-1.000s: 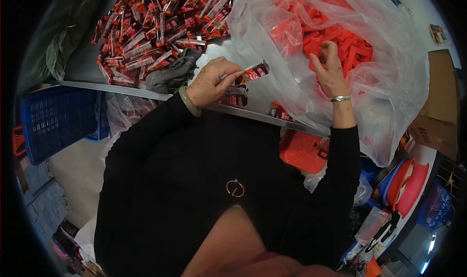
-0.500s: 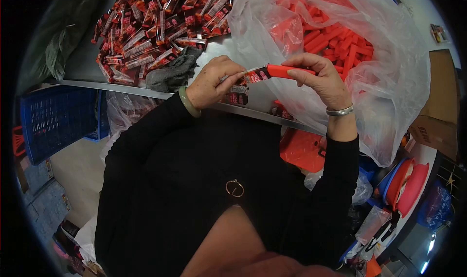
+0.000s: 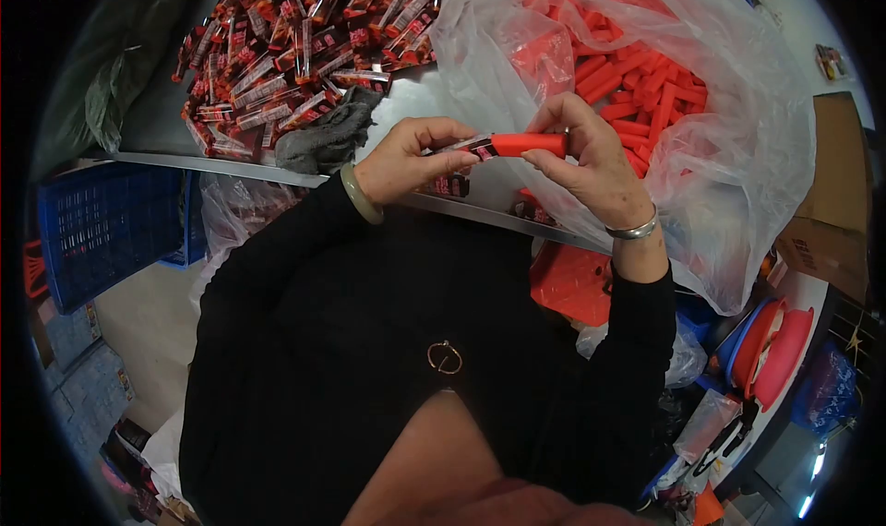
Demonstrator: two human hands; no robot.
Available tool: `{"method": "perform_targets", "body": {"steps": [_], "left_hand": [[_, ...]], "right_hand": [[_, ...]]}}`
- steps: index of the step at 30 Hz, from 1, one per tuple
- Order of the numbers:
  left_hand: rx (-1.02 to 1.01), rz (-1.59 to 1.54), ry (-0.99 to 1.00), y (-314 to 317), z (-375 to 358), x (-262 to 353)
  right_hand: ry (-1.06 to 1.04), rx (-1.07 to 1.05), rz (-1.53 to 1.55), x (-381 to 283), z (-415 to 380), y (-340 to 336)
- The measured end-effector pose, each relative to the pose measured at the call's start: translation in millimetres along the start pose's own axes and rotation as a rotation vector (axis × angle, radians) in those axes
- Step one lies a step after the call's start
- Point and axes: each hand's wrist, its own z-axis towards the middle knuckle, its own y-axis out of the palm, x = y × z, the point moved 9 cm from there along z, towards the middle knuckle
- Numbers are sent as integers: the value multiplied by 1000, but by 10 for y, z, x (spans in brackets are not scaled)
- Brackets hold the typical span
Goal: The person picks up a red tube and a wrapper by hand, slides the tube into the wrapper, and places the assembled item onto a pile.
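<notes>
My left hand [image 3: 406, 161] pinches a small printed clear wrapper [image 3: 477, 148] with dark and red print, its fingers covering most of the left part. A flat red plastic piece [image 3: 528, 145] meets the wrapper's right end; its left part seems to sit inside. Thumb and fingers of my right hand [image 3: 595, 164] grip that red piece near its right end. Both hands are above the table's front edge. Below the wrapper, another printed packet [image 3: 451, 185] lies near the edge, partly hidden by my left hand.
Many printed packets [image 3: 268, 88] are heaped at the back left, with a grey cloth [image 3: 328, 137] in front. A clear plastic bag [image 3: 738, 171] at the right holds many red pieces [image 3: 637, 83]. A blue crate [image 3: 111, 226] stands left and a cardboard box [image 3: 831, 194] right.
My right hand has moved left with the red piece, and its fingers now grip nearer the end. The wrapper has shifted left, and my left hand's grip has changed slightly.
</notes>
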Motion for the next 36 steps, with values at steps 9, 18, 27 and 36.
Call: {"method": "perform_targets", "body": {"steps": [9,18,27,36], "left_hand": [[-69,-136,-188,67,-27,-98],[-122,-250,-131,88,-8,-182],[134,105,180,-21,7,27],[-51,-288,-144,119,12,-126]], "right_hand": [[-9,61,388,18,-36,129],[-53,123,426,-10,-112,83],[156,247,306,167,-140,76],[-77,400,303,-11,-129,85]]}}
